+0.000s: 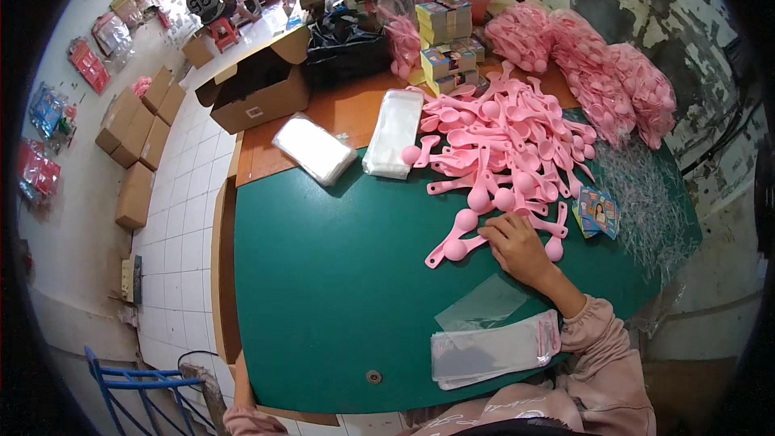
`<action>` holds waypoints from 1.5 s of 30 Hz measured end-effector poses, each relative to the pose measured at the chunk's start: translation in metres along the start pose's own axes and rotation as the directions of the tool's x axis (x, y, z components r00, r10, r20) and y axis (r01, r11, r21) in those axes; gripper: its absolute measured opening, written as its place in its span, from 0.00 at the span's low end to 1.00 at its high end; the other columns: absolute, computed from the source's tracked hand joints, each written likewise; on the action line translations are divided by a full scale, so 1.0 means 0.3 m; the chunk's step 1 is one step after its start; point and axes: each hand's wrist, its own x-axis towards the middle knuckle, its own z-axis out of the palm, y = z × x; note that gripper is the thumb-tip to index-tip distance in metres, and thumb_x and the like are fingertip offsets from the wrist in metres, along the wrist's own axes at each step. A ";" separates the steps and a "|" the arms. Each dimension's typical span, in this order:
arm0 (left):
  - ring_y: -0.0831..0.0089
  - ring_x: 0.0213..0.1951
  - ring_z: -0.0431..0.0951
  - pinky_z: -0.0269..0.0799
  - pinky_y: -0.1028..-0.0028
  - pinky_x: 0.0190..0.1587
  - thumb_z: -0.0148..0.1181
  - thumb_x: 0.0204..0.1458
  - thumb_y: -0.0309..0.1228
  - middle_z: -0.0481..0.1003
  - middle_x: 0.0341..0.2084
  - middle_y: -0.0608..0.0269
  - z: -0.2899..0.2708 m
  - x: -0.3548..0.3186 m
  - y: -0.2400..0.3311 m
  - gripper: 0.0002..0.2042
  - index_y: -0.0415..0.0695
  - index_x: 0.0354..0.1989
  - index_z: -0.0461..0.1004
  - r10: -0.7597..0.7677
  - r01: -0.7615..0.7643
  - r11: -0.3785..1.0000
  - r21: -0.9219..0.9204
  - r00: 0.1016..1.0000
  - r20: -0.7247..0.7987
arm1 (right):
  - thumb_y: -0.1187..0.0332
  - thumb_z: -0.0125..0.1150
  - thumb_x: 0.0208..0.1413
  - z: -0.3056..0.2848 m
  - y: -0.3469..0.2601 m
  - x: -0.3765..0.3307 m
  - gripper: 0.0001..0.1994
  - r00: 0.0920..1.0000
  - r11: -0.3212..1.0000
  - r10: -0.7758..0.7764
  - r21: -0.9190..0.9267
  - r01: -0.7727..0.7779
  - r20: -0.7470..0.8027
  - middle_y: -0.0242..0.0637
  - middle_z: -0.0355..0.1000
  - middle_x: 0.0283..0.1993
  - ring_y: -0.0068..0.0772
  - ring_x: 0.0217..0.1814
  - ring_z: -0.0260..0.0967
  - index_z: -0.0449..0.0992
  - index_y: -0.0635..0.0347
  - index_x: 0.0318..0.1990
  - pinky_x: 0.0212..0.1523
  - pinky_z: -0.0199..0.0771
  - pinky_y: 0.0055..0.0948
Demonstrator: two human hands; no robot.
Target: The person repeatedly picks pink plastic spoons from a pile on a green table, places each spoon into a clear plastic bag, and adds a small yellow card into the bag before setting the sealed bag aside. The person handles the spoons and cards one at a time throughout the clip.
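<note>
My right hand (517, 247) reaches to the front of a heap of pink plastic spoons (517, 129) on the green tabletop. Its fingers are curled down on the handle of a pink spoon (456, 250), whose round bowl lies face down. Touching that one is another pink spoon (466, 220), slanting toward the left. At the lower left my left hand (241, 379) shows only in part beside the table edge, its fingers hidden. Nearer me lie a stack of clear plastic bags (492, 351) and a single loose clear sheet (483, 302).
Colourful printed cards (597, 211) lie right of the spoons, by a mass of clear shredded plastic (646, 202). Behind stand two bag stacks (315, 148), banded card bundles (448, 40), bulging bags of spoons (581, 56) and an open carton (262, 89). A person (207, 2) sits far off.
</note>
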 end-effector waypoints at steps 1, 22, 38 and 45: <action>0.66 0.49 0.68 0.61 0.70 0.52 0.43 0.54 0.42 0.69 0.48 0.56 0.001 -0.016 -0.002 0.20 0.40 0.49 0.68 -0.001 0.001 1.000 0.007 1.000 -0.019 | 0.74 0.60 0.36 0.001 -0.001 -0.001 0.17 1.000 1.000 -0.009 0.002 0.009 -0.005 0.33 0.65 0.40 0.35 0.44 0.61 0.70 0.57 0.39 0.43 0.61 0.35; 0.65 0.49 0.69 0.62 0.69 0.51 0.44 0.54 0.38 0.70 0.46 0.53 -0.041 -0.251 -0.082 0.19 0.38 0.48 0.68 0.003 0.000 1.000 0.027 0.993 -0.115 | 0.77 0.57 0.38 -0.002 -0.013 0.003 0.14 1.000 1.000 -0.012 0.025 0.013 -0.028 0.36 0.65 0.40 0.38 0.44 0.61 0.71 0.59 0.37 0.42 0.60 0.36; 0.65 0.48 0.69 0.63 0.68 0.50 0.45 0.53 0.35 0.70 0.45 0.52 -0.090 -0.332 -0.083 0.18 0.37 0.48 0.68 -0.023 0.030 0.999 0.038 0.984 -0.176 | 0.77 0.57 0.39 0.019 -0.002 0.001 0.13 0.999 0.998 -0.007 0.055 0.010 -0.047 0.37 0.66 0.39 0.40 0.43 0.62 0.71 0.60 0.37 0.42 0.62 0.37; 0.65 0.48 0.70 0.63 0.68 0.49 0.46 0.53 0.34 0.70 0.45 0.51 -0.090 -0.319 -0.099 0.17 0.36 0.47 0.68 -0.017 0.027 0.999 0.046 0.979 -0.201 | 0.77 0.56 0.39 0.013 -0.003 0.003 0.12 0.998 0.999 -0.004 0.054 0.007 -0.057 0.36 0.66 0.39 0.38 0.42 0.62 0.71 0.60 0.36 0.42 0.61 0.37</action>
